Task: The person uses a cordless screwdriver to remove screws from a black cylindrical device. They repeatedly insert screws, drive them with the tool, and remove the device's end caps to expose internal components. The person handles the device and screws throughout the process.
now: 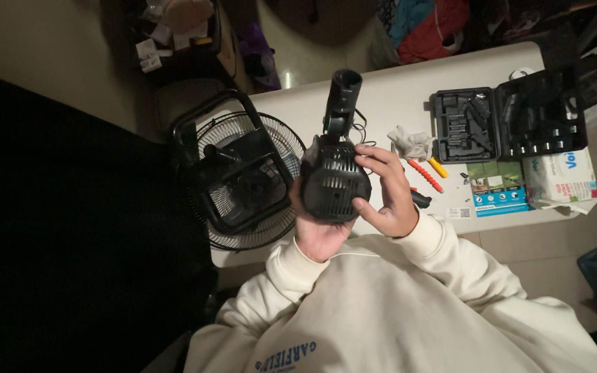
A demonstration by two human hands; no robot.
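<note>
Starting at the left edge of the white table (409, 90), the black floor fan (243, 176) lies tipped flat with its wire grille up, hanging part way over the table's near left corner, and that overhang worries me: one knock from my elbow could send it off the edge. Moving in, my left hand (316, 231) cups the underside of the black motor housing (333, 183), fingers wrapped round its back, holding it up above the near edge of the table. Its black neck sticks up and away from me, with a thin cord trailing down behind. My right hand (385, 197) is curled against the housing's right side, fingertips pressed on the slotted vents, so both hands are gripping the same piece. If my hold loosens here the housing could drop onto the table, and that trailing cord might snag and tug. Further right, a crumpled grey glove (412, 143) sits mid-table, then a red-handled screwdriver (424, 175) and a yellow-handled one (439, 167) lie just beside each other, near small loose bits I can't make out; a dropped part could scatter those. Towards the far right corner the black tool case (506, 121) lies open, with a blue and green leaflet (497, 188) below it and a white carton (561, 176) at the right edge.
</note>
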